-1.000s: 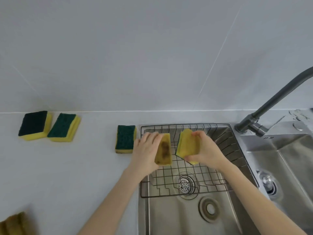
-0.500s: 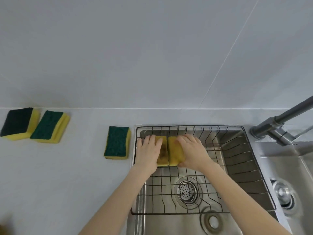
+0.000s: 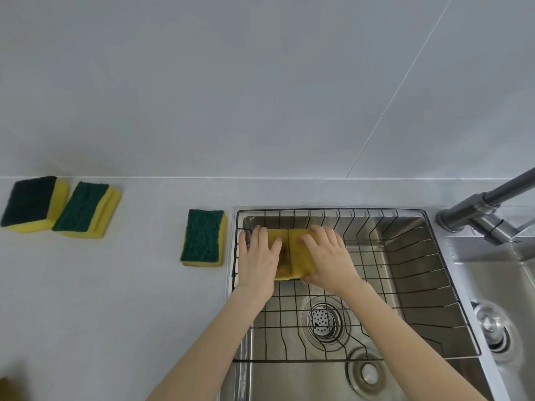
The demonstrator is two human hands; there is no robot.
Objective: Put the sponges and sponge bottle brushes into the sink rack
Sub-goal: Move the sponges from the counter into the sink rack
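Two yellow sponges sit side by side in the far left corner of the sink rack [image 3: 434,285]. The left hand [image 3: 257,257] lies flat on the left sponge [image 3: 280,256], fingers spread. The right hand [image 3: 327,256] lies on the right sponge [image 3: 299,250], with fingers bent over its top and thumb near its close end. Whether either hand is really gripping, I cannot tell.

Three more sponges wait on the desk [image 3: 115,299], all to the left of the hands. The nearest sponge [image 3: 203,238] is just beside the rack, green side up, its long side pointing away from the person. The left hand is closer to it. The other two, a dark-topped sponge [image 3: 31,204] and a green-topped sponge [image 3: 85,209], are well apart, far left near the wall. I think the left hand should get the nearest sponge next. No bottle brushes can be seen.
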